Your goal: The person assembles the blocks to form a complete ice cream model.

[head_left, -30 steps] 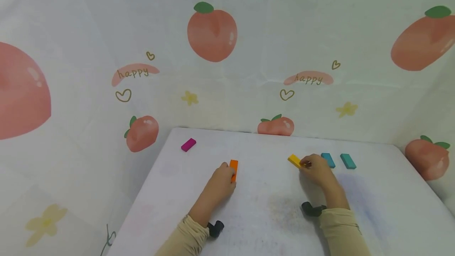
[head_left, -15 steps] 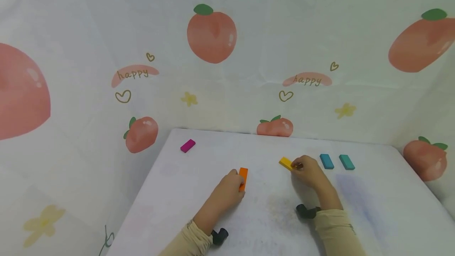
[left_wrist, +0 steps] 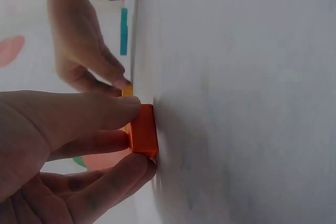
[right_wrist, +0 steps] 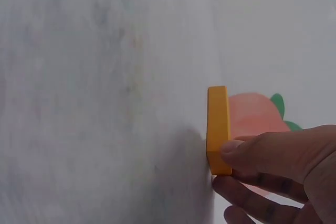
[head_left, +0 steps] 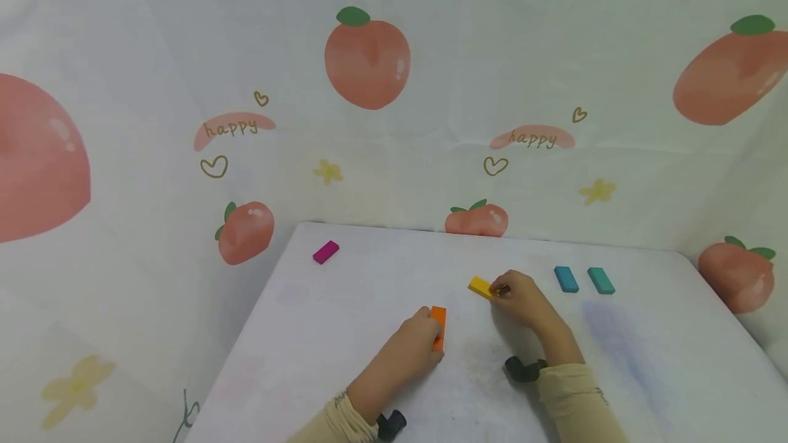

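In the head view my left hand [head_left: 406,351] grips an orange block [head_left: 439,316] near the middle of the table. The left wrist view shows the orange block [left_wrist: 144,135] pinched between thumb and fingers, low at the tabletop. Farther back and to the right, my right hand [head_left: 520,299] pinches the right end of a yellow block [head_left: 478,286]. Its thumb lies on the near end of the yellow block [right_wrist: 218,116] in the right wrist view. The two blocks are apart, and the fingers hide part of each.
A magenta block [head_left: 325,252] lies at the table's back left. A blue block [head_left: 566,279] and a teal block [head_left: 600,280] lie side by side at the back right. Behind the white table [head_left: 369,258] hangs a peach-printed cloth [head_left: 418,156].
My left hand has moved right and nearer to me with the orange block. My right hand has moved left with the yellow block, so the two blocks are closer together.
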`<state>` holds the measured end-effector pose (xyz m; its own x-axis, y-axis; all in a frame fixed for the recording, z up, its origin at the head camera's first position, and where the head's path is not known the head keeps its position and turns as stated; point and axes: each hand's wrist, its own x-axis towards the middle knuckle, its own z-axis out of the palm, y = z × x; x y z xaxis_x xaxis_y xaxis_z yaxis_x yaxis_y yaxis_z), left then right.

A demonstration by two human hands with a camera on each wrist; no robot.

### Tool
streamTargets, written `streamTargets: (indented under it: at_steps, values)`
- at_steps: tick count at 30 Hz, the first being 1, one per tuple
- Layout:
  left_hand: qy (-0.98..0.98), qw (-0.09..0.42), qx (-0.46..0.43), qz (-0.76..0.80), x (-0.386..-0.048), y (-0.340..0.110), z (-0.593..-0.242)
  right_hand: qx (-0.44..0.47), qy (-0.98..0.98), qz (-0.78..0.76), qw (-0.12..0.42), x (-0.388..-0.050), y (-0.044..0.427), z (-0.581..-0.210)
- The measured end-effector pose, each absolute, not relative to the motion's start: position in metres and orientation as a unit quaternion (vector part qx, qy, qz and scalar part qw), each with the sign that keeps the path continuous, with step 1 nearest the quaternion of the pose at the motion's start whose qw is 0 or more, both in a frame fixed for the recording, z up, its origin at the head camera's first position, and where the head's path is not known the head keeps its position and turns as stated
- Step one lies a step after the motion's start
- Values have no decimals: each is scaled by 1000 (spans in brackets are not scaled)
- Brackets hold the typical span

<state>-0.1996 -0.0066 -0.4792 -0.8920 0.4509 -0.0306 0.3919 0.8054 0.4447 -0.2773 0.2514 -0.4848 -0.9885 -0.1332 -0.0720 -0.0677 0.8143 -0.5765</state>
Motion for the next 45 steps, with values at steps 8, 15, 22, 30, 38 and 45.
streamTargets:
  at_steps: [8, 15, 22, 30, 38, 45]
  values:
    - [953, 83, 228, 182, -189, 7, -476, -85, 946, -306, 67, -273, 234, -484]
    - [955, 79, 233, 165, -183, 12, -476, -102, 940, -315, 85, -270, 220, -483]
    - [939, 61, 261, 215, -190, 0, -472, -112, 937, -321, 77, -266, 211, -482]
    - [930, 47, 231, 281, -237, -13, -470, -132, 939, -310, 71, -265, 207, -484]
    - [931, 48, 223, 285, -267, -2, -483, -156, 937, -307, 67, -262, 207, -483]
    - [927, 58, 228, 292, -275, 5, -487, -190, 930, -311, 55, -263, 208, -483]
